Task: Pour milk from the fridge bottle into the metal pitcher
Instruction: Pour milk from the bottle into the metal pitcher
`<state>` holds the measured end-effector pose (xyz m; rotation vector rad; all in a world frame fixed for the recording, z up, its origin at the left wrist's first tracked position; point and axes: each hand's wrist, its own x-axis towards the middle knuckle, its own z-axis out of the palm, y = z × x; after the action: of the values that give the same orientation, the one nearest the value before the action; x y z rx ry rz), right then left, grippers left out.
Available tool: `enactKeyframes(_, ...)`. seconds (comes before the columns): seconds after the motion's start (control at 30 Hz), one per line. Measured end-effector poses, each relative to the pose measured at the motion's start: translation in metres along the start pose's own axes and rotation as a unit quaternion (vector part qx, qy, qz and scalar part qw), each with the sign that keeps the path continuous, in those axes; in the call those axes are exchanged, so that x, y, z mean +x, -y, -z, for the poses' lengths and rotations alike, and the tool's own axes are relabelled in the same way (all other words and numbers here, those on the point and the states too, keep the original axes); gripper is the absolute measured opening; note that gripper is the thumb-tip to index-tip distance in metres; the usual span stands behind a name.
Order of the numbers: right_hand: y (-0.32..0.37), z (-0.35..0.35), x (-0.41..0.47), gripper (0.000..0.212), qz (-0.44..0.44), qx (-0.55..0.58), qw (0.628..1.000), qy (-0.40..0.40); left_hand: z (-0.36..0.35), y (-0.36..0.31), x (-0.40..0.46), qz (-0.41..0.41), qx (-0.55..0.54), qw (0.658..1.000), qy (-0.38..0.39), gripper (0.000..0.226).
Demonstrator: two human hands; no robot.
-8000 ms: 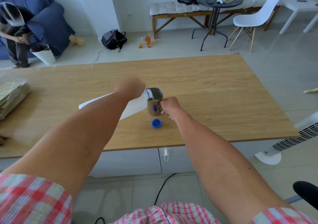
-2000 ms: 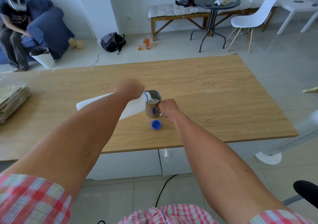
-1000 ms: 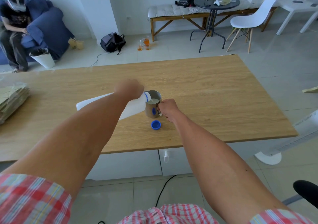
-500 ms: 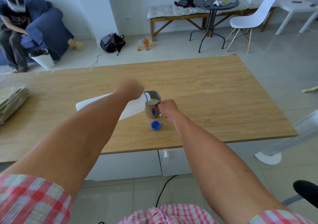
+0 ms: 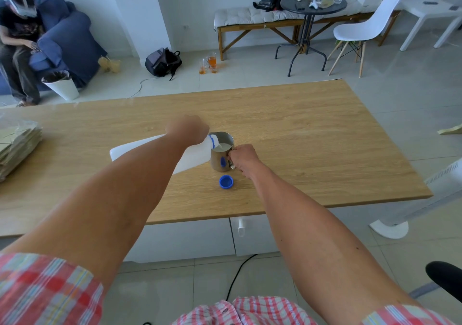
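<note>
My left hand (image 5: 188,129) grips a white plastic milk bottle (image 5: 193,156) that lies tilted almost flat, its blue-ringed neck over the rim of the metal pitcher (image 5: 221,158). Milk fills the pitcher close to the top. The pitcher stands upright on the wooden table (image 5: 300,134), and my right hand (image 5: 242,156) is closed around its handle on the right side. The bottle's blue cap (image 5: 226,182) lies on the table just in front of the pitcher. My left forearm hides the middle of the bottle.
A stack of flat paper bags (image 5: 17,147) rests at the table's left edge. Beyond the table are a person on a blue sofa (image 5: 62,37), a white bin (image 5: 61,84), a backpack (image 5: 162,61), a bench, a round table and a white chair (image 5: 362,27). A white fan (image 5: 425,199) stands at right.
The milk level in the pitcher has risen over the last eight seconds. Both hands and the bottle stay almost still over the last second.
</note>
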<state>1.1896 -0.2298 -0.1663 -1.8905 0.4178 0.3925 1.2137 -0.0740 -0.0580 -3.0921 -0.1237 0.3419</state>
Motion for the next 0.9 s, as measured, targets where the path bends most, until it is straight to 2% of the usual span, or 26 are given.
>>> enactKeyframes(0.9,-0.0011,0.0000,0.0022,0.020,-0.009,-0.005,1.000,0.003,0.0009,-0.0024,-0.0006,-0.009,0.012,1.000,0.001,0.029)
